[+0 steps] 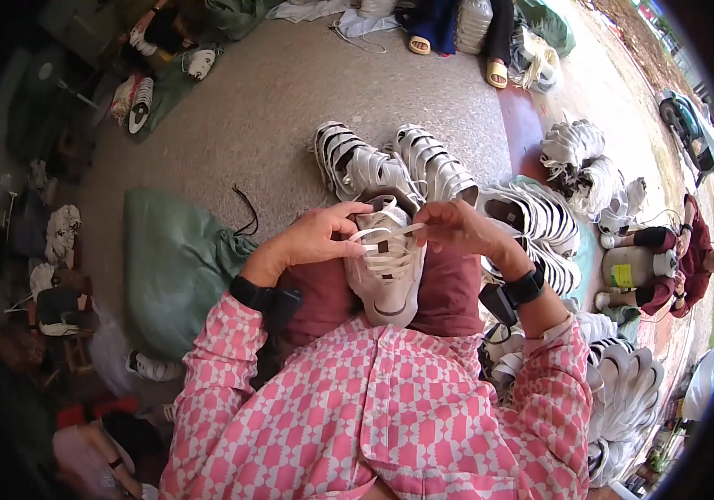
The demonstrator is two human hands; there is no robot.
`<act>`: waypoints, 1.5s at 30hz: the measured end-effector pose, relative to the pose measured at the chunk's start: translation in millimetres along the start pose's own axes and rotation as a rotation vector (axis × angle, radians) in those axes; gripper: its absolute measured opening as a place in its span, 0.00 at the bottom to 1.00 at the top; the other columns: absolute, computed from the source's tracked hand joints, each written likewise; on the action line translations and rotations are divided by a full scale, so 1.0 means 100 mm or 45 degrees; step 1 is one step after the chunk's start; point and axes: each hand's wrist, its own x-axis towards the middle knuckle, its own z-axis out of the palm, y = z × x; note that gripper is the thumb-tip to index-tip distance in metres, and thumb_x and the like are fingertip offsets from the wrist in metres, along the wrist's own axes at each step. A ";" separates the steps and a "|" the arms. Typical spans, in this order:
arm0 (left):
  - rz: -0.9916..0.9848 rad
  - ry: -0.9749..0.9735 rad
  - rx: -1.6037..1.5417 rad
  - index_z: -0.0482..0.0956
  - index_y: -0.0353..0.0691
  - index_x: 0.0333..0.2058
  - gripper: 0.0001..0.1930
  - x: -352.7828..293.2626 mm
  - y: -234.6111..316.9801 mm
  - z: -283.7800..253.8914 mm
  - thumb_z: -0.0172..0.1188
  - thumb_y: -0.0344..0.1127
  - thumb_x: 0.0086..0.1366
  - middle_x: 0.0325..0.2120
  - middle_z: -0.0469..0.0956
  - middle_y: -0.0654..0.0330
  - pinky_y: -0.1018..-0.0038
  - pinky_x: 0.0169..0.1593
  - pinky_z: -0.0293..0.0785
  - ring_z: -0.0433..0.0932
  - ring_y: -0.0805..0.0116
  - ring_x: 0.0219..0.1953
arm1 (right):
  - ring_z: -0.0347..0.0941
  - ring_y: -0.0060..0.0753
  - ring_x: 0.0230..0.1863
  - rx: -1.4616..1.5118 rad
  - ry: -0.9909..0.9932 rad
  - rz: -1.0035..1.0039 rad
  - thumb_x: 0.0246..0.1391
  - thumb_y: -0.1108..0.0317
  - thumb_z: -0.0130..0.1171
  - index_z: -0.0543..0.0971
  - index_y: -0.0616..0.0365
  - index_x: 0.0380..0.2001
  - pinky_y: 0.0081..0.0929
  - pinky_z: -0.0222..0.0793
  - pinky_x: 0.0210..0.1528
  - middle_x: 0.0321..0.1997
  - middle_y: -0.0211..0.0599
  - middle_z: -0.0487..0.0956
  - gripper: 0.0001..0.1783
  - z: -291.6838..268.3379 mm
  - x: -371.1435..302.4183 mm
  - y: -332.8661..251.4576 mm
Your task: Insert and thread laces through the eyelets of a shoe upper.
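Note:
A white sneaker [386, 292] rests on my lap between my thighs, its toe toward my body and its opening away from me. A flat white shoelace [392, 236] crosses above its upper, with rows of lacing below. My right hand [461, 229] pinches the lace at the shoe's right side. My left hand [319, 239] grips the left edge near the opening, thumb and index finger apart beside the lace; its other fingertips are partly hidden. Just beyond, more laced white sneakers [369, 167] stand on the floor.
A green sack [177, 271] bulges at my left. Several white shoes [540, 221] lie at my right, with stacked shoes [623, 383] nearer. Seated people work at both sides. Far ahead, a person's feet wear yellow sandals [497, 73]. A scooter [690, 133] stands far right.

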 end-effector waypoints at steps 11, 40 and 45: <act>0.067 0.108 0.193 0.84 0.39 0.28 0.14 0.00 0.00 0.06 0.69 0.45 0.52 0.62 0.68 0.56 0.68 0.56 0.68 0.74 0.57 0.56 | 0.71 0.19 0.23 -0.027 0.439 0.024 0.55 0.63 0.62 0.79 0.66 0.28 0.19 0.66 0.22 0.25 0.29 0.76 0.14 0.26 -0.25 0.09; -0.307 0.134 -0.270 0.68 0.28 0.57 0.28 0.19 0.06 0.04 0.55 0.48 0.70 0.45 0.77 0.60 0.80 0.51 0.69 0.73 0.76 0.46 | 0.59 0.15 0.12 0.451 0.465 0.345 0.58 0.71 0.56 0.75 0.63 0.28 0.19 0.53 0.13 0.16 0.24 0.69 0.07 0.49 -0.19 0.22; -0.238 0.199 -0.155 0.77 0.30 0.48 0.24 0.16 0.10 0.06 0.57 0.48 0.68 0.48 0.77 0.57 0.77 0.52 0.69 0.75 0.71 0.46 | 0.56 0.15 0.19 1.640 0.211 -0.099 0.62 0.70 0.52 0.71 0.57 0.33 0.13 0.53 0.18 0.28 0.23 0.69 0.04 0.62 -0.27 0.50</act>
